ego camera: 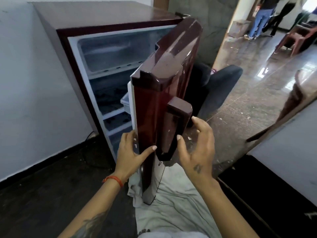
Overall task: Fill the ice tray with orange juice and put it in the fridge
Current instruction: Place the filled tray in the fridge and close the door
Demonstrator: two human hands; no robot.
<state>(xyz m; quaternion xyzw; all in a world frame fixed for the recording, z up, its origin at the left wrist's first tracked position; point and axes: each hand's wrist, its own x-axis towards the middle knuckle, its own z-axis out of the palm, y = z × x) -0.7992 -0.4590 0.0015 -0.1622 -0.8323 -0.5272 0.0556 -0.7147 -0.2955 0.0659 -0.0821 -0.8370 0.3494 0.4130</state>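
Fridge (106,69) door (164,93) half open | my left hand (131,152) grips its edge, right hand (197,145) fingers spread by handle (173,127) | swing shut gently, tray (125,102) stays level.

One fridge (106,54) stands against the left wall, and it has one door (164,86), swung open, with one handle (176,124) on its front. Inside, one freezer box (116,52) sits at the top, and below it three shelf levels can be made out, though the lower ones are partly hidden by the door. One pale tray (126,102) shows at the door's inner edge. Two hands are in view near the door, the left hand (130,152) and the right hand (197,148). One orange thread band (114,180) circles the left wrist. One pale cloth (171,203) lies on the near floor. Far right, two people (267,16) stand, and one reddish chair (295,38) sits beside them.
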